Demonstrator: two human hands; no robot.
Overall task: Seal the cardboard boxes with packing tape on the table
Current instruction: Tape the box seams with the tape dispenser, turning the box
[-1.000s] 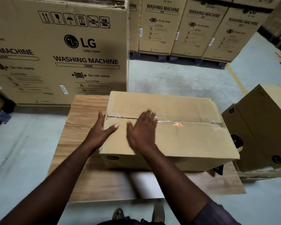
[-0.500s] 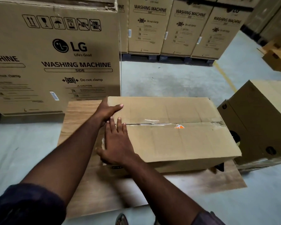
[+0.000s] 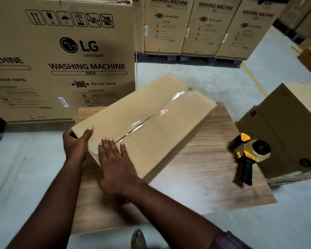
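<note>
The cardboard box [image 3: 147, 121] lies diagonally on the wooden table [image 3: 205, 169], one short end near-left and the other far-right. Clear tape [image 3: 133, 125] runs along its centre seam. The left hand [image 3: 75, 144] grips the near-left corner, with the thumb on top and the fingers curled round the side. The right hand [image 3: 116, 164] lies flat on the top face beside the seam, fingers straight and spread, holding nothing. Bare table surface extends right of the box and along the near edge. One tape dispenser [image 3: 250, 152] lies at the table's right edge, well apart from the box and just beside one brown carton [image 3: 293, 130] that stands on the floor [image 3: 23, 169]. One large washing machine carton [image 3: 61, 60] stands close behind the table's far-left corner. A far row [image 3: 205, 27] shows three cartons, with a fourth cut off at its left. Whether the box's far end overhangs the table cannot be determined. An orange mark [image 3: 163, 112] on the seam is blurred and unreadable. The left forearm covers the table's left edge.
</note>
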